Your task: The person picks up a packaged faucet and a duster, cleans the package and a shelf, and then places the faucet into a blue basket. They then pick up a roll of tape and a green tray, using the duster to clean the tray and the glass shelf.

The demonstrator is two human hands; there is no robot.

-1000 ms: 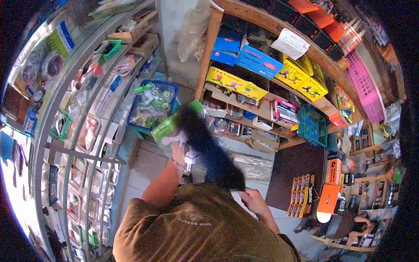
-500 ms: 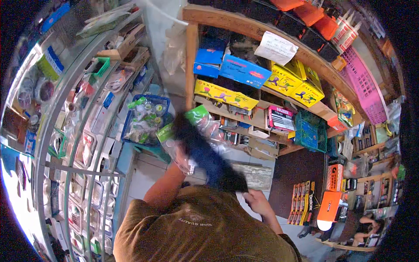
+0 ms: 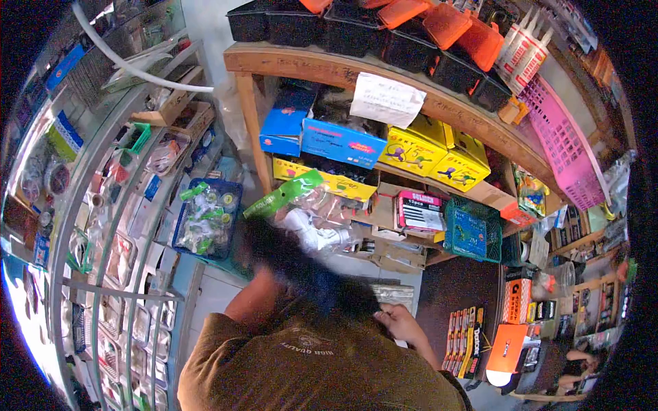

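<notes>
R hand [image 3: 401, 323] closed on low end of dark blurred strip [image 3: 301, 270], w/ clear green-header packet [image 3: 305, 205] behind it by wooden shelf [image 3: 356, 72], prob. raised for viewing; L hand hidden, grip can't tell.

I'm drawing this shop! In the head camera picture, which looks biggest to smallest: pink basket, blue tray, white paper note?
1. pink basket
2. blue tray
3. white note
The tray sits nearer the camera, so real sizes may differ.

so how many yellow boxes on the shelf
4 show: a long one under the blue boxes, two side by side, and one behind them. More may be hidden.
</notes>
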